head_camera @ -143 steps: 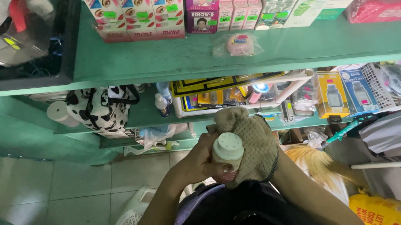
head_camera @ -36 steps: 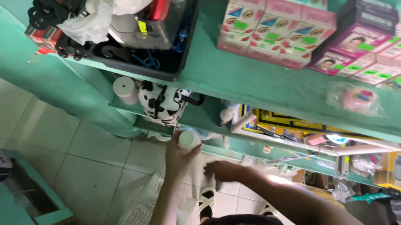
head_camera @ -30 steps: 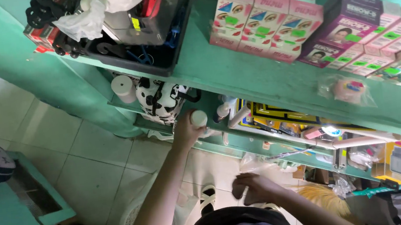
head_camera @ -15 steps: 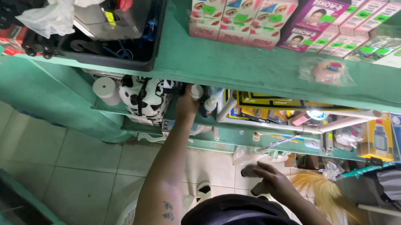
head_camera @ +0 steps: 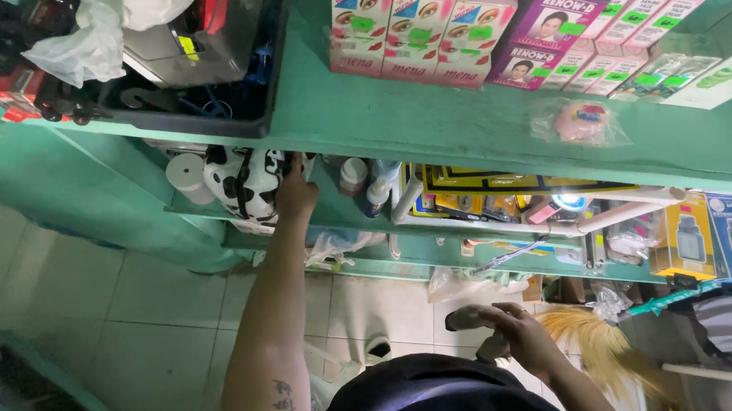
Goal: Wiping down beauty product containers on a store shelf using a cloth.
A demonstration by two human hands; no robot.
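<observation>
The left hand (head_camera: 295, 190) reaches deep into the lower green shelf (head_camera: 360, 234), its fingers pushed in under the upper shelf board beside a black-and-white patterned pouch (head_camera: 246, 184); the fingertips are hidden in the shadow there, so I cannot tell how far its grip is open or whether it has hold of anything. The right hand (head_camera: 509, 336) hangs low near the body, its grip closed around a bunched grey cloth (head_camera: 477, 331). The risk, as I judge it, lies in the crowding: small bottles (head_camera: 354, 177) stand upright just beside the reaching wrist, and a sideways move of the forearm could tip them against each other or off the shelf edge to the tiled floor (head_camera: 120, 307). The pouch is touching or nearly touching the hand and could be dragged out with it, and the white paper roll (head_camera: 190, 177) just beyond it sits near the rim and could roll. The dim space under the upper shelf also means the hand works half by feel. Above, a dark bin (head_camera: 189, 106) stuffed with bags and cables overhangs the shelf front, close over the arm. Pink and purple cartons (head_camera: 418, 20) line the upper shelf, flat yellow packets (head_camera: 475, 198) fill the lower one further right, and a straw broom head (head_camera: 583, 337) lies just beside the right hand.
</observation>
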